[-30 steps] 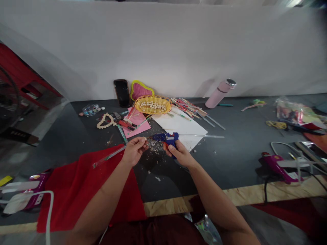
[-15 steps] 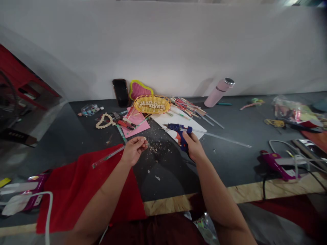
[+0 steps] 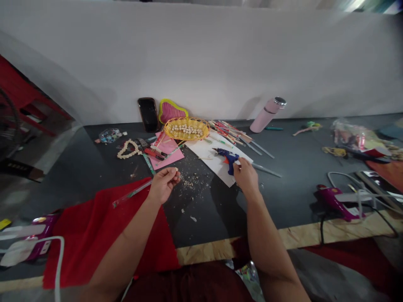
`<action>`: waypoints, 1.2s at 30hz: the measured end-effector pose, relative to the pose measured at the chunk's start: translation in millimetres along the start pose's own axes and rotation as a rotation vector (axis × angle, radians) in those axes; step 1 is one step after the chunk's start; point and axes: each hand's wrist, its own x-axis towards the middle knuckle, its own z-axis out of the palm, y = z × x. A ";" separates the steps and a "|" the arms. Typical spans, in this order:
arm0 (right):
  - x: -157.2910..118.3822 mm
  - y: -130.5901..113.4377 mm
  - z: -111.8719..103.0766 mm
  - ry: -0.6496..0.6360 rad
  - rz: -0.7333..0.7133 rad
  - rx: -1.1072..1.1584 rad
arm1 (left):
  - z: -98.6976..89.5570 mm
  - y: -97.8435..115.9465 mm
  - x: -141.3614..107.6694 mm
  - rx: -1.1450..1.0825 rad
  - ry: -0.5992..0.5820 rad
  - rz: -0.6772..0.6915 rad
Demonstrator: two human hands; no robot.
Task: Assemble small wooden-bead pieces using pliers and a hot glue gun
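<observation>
My left hand (image 3: pixel 164 183) is pinched on a small pale piece (image 3: pixel 176 169) above the dark table, beside scattered crumbs (image 3: pixel 190 182). At the handle end of a blue glue gun (image 3: pixel 228 157), my right hand (image 3: pixel 246 175) has its fingers closed. The gun is over a white sheet (image 3: pixel 223 168), its nozzle pointing left, with a clear glue stick (image 3: pixel 267 170) out of its rear. A yellow basket (image 3: pixel 171 133) of small pale pieces stands behind, next to a pink sheet (image 3: pixel 170 158) with red-handled pliers (image 3: pixel 153 153).
A pink bottle (image 3: pixel 264 115) and a phone (image 3: pixel 148 114) stand by the wall. Sticks (image 3: pixel 229 133) lie right of the basket. A red cloth (image 3: pixel 107 226) covers the front left; purple power strips (image 3: pixel 341 203) with cables are at both sides.
My right hand has moved slightly right and down along the glue gun, which now sits turned over the white sheet. My left hand has barely moved.
</observation>
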 end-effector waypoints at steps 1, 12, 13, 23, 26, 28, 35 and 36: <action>-3.6 -9.8 -2.7 0.035 -0.027 -0.063 | 0.2 -0.4 0.0 0.002 0.000 -0.002; -52.2 -57.8 54.3 -0.487 -0.615 0.020 | 1.8 -3.5 -0.1 0.010 0.015 -0.014; -53.0 -56.3 57.4 -0.491 -0.593 -0.015 | 1.7 -3.5 -0.2 0.010 0.012 -0.015; -54.3 -61.1 60.0 -0.500 -0.540 -0.257 | 2.3 -5.5 -0.7 0.006 -0.001 -0.020; -54.8 -62.6 59.3 -0.502 -0.550 -0.293 | 2.7 -6.1 -1.0 0.018 -0.002 -0.024; -54.7 -63.0 58.6 -0.506 -0.559 -0.305 | 3.2 -6.3 -1.3 0.023 -0.006 -0.026; -53.0 -59.6 57.1 -0.529 -0.542 -0.240 | 4.3 -6.5 -0.7 0.018 0.003 -0.028; -52.7 -59.2 57.1 -0.530 -0.537 -0.222 | 4.3 -6.6 -0.6 0.019 -0.001 -0.026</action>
